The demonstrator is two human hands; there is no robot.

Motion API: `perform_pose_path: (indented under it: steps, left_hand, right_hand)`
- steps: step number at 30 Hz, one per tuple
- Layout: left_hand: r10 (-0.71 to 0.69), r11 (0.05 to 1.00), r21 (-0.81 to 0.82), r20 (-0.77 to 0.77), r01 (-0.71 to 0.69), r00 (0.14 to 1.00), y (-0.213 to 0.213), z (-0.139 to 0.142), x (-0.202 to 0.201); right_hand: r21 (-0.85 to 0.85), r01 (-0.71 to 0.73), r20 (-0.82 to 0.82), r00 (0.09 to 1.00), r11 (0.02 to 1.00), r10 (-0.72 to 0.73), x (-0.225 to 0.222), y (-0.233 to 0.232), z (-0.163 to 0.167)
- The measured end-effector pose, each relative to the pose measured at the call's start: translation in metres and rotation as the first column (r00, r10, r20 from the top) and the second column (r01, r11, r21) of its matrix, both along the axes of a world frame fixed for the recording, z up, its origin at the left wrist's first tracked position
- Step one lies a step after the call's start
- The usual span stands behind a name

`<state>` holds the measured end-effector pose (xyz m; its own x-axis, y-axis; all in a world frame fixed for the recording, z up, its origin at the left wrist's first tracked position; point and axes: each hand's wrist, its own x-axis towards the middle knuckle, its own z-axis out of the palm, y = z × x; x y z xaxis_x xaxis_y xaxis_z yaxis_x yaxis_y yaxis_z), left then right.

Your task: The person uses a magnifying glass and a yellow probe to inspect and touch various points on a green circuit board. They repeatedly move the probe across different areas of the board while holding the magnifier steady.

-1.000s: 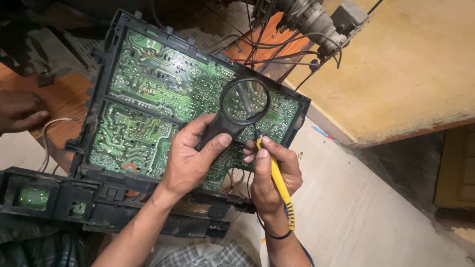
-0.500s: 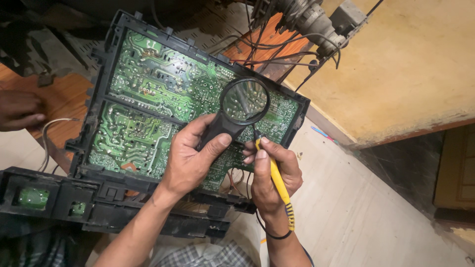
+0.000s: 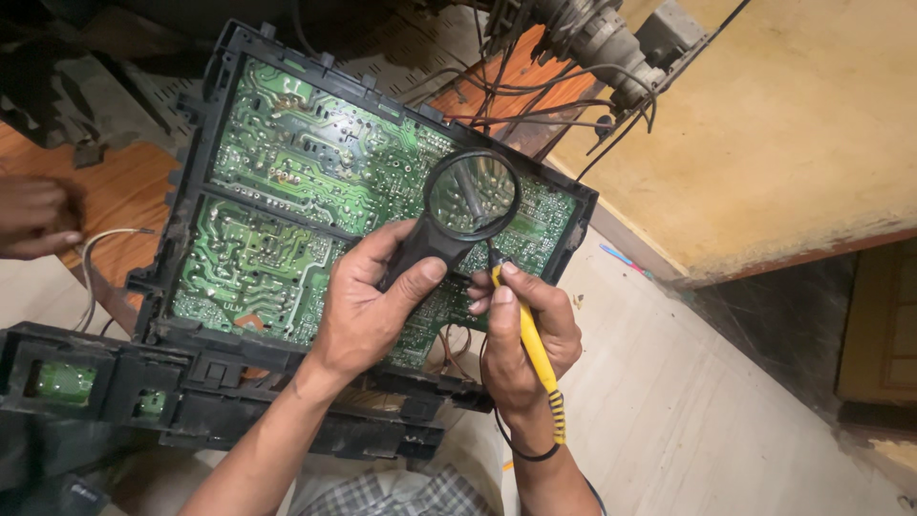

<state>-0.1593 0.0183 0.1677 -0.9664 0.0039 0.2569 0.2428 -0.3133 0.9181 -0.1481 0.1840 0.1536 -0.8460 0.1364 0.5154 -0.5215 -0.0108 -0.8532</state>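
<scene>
The person's left hand (image 3: 368,306) is wrapped around the black handle of a magnifying glass (image 3: 465,205). Its fingers are closed tight on the handle, and the thumb lies along the top. The round lens hangs just over the right part of a big green circuit board (image 3: 287,210).

The right hand (image 3: 525,334) has its fingers closed on a yellow soldering iron (image 3: 530,344), gripped like a pencil. The dark tip points up and touches the board right under the lens. The end of the iron has black and yellow stripes, and a thin cord loops by the wrist.

The green board sits in a black plastic frame (image 3: 181,368), tilted in front of the person. It is covered in pale lines and little silver dots. A bunch of dark wires (image 3: 535,91) runs from the top of the frame to a grey part.

Another person's hand (image 3: 36,218) shows at the left edge, near some thin pale wires. The floor (image 3: 688,401) to the right is light.
</scene>
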Motion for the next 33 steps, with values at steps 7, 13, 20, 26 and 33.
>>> perform_pose_path:
  steps: [7,13,20,26,33]
  left_hand:
    - [0.027,0.999,-0.045,0.011,-0.026,1.0,0.0,0.001,-0.001]
    - [0.023,0.999,-0.039,0.012,-0.022,1.0,0.0,0.002,-0.001]
    - [0.001,1.0,-0.007,0.012,-0.001,1.0,0.0,0.003,-0.001]
    - [0.004,1.0,-0.014,-0.006,-0.005,1.0,-0.001,0.004,-0.001]
    - [-0.014,0.999,0.038,-0.005,0.014,1.0,0.0,0.003,-0.002]
  right_hand:
    - [-0.091,0.033,-0.024,0.999,0.995,-0.035,0.004,0.013,-0.003]
    - [-0.076,0.023,0.036,0.999,0.997,-0.02,0.0,0.01,-0.007]
    - [-0.027,0.023,-0.015,1.0,0.999,-0.023,-0.006,0.006,-0.004]
    - [-0.003,0.03,-0.018,0.999,1.0,-0.03,-0.005,0.005,-0.002]
    - [-0.015,0.035,0.004,0.999,0.999,-0.035,-0.004,0.004,-0.001]
